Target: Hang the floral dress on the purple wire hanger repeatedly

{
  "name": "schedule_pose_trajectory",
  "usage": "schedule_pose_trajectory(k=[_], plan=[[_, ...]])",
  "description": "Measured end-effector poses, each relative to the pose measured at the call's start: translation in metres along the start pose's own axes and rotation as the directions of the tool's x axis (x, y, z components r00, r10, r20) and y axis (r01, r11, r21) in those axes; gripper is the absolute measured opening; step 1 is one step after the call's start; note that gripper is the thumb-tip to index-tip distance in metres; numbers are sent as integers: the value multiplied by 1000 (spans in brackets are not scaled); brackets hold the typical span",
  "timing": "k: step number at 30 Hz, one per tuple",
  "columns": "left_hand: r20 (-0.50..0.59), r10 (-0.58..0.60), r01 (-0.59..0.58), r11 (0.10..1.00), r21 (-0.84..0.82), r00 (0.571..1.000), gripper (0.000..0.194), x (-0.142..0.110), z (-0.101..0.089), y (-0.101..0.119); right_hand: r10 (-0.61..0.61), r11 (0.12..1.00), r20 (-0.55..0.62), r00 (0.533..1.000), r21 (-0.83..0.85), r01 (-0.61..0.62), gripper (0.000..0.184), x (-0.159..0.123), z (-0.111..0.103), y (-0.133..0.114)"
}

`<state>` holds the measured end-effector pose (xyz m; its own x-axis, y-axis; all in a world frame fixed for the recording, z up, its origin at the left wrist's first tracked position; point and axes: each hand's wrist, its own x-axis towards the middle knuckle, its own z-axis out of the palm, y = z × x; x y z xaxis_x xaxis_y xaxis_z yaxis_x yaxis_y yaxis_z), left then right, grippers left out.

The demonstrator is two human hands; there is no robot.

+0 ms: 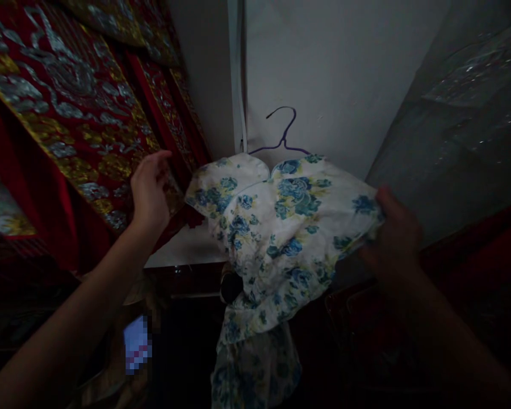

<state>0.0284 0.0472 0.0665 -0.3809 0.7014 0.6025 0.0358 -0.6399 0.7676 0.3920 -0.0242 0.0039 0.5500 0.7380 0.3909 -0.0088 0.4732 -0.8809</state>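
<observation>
A white garment (pixel 298 227) with blue, green and yellow flowers hangs on a thin purple hanger (pixel 283 142). The hanger's hook and shoulder wire show above the collar; the rest is inside the cloth. My right hand (pixel 396 227) is closed on the edge of the garment's right sleeve and draws it out sideways. My left hand (pixel 151 190) is raised just left of the other sleeve, apart from it, its fingers loosely bent and holding nothing. The lower part of the garment drops in folds toward the dark floor.
Red cloth (pixel 80 113) with silver and gold embroidery hangs at the left. Behind the garment is a pale wall (pixel 336 68). Shiny clear plastic sheeting (pixel 464 113) covers the right side. A blurred-out bright patch (pixel 137 343) shows at the lower left.
</observation>
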Motion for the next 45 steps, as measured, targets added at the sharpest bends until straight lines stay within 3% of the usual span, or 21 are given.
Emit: schedule_pose_trajectory(k=[2, 4, 5, 6, 8, 9, 10, 11, 13, 15, 17, 18, 20, 23, 26, 28, 31, 34, 40, 42, 45], plan=[[161, 25, -31, 999, 35, 987, 26, -21, 9, 9, -54, 996, -83, 995, -75, 48, 36, -42, -4, 3], [402, -194, 203, 979, 20, 895, 31, -46, 19, 21, -226, 943, 246, 943, -186, 275, 31, -88, -2, 10], [497, -328, 362, 932, 31, 803, 32, -59, 23, 27, -283, 901, 535, 796, -138, 412, 28, -109, 1, 14], [552, -439, 496, 867, 52, 709, 31, -71, 26, 32, -341, 854, 745, 573, -10, 521, 29, -126, 6, 17], [558, -570, 644, 761, 82, 603, 29, -90, 24, 42, -406, 766, 900, 158, 241, 596, 45, -145, 17, 19], [546, -605, 677, 731, 91, 580, 32, -96, 20, 46, -418, 730, 908, 20, 323, 602, 51, -146, 22, 19], [540, -631, 697, 709, 109, 557, 37, -100, 13, 49, -421, 704, 905, -51, 362, 611, 51, -142, 26, 18], [552, -655, 713, 686, 148, 515, 42, -102, 5, 53, -424, 687, 904, -59, 364, 629, 46, -133, 29, 18], [608, -692, 708, 647, 282, 390, 47, -99, -14, 60, -439, 691, 891, 111, 256, 677, 30, -105, 31, 19], [664, -698, 643, 642, 417, 267, 46, -93, -30, 68, -435, 733, 807, 399, 59, 678, 24, -72, 33, 28], [702, -685, 552, 667, 499, 193, 41, -84, -41, 72, -372, 794, 701, 609, -100, 600, 34, -45, 36, 43], [711, -677, 514, 685, 515, 190, 38, -80, -44, 72, -307, 837, 686, 659, -134, 530, 38, -36, 39, 52], [694, -662, 454, 730, 512, 282, 33, -71, -47, 65, -85, 939, 757, 648, -157, 306, 39, -28, 44, 65], [569, -575, 343, 814, 468, 587, 41, -61, -46, 40, 244, 970, 796, 553, -195, -147, 51, -27, 48, 70], [444, -296, 67, 885, 461, 846, 52, -58, -45, 15, 308, 934, 618, 724, -53, -352, 50, -16, 55, 55], [387, 0, -214, 833, 510, 922, 52, -64, -43, 8, 262, 945, 520, 813, 34, -326, 46, 4, 63, 42], [444, 309, -532, 624, 573, 841, 43, -84, -36, 12, 145, 971, 440, 886, 109, -213, 43, 43, 81, 28], [652, 291, -681, 544, 489, 700, 36, -109, -19, 9, 104, 963, 315, 943, 206, -175, 43, 71, 94, 30], [764, -229, -418, 725, 547, 603, 59, -142, 11, -62, 183, 926, 162, 970, 304, -225, 42, 62, 74, 69], [752, -286, -367, 736, 569, 594, 55, -151, 13, -86, 162, 946, 172, 972, 253, -202, 47, 51, 59, 83], [724, -236, -303, 792, 530, 648, 47, -166, 13, -105, 112, 976, 154, 982, 170, -138, 52, 39, 44, 94]])
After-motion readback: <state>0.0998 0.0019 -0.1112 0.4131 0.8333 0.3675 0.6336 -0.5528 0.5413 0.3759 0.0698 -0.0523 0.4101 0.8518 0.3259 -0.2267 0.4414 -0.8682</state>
